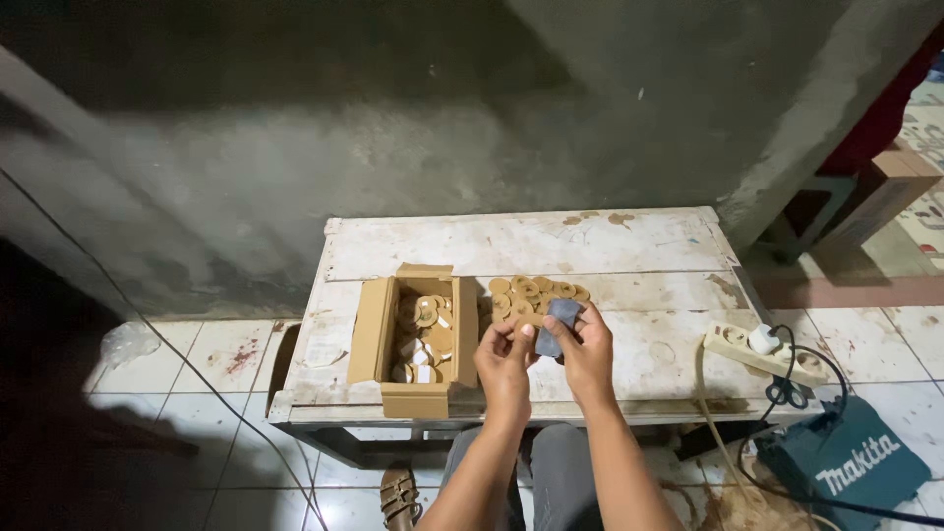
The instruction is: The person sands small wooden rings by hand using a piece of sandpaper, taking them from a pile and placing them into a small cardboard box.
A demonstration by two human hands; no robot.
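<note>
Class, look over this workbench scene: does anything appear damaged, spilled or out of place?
The white table is worn, with paint chipped and stained. Wooden discs lie in a loose heap outside the cardboard box. Nothing else stands out.

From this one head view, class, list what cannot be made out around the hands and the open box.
- What the left hand pinches: too small, fingers cover it.
- Grey block's lower part: hidden by the right hand.
- Cardboard box contents: small, only tan and white pieces show.
- Wooden discs: pile overlaps, uncountable.
- Teal case: cut off by the right edge.
</note>
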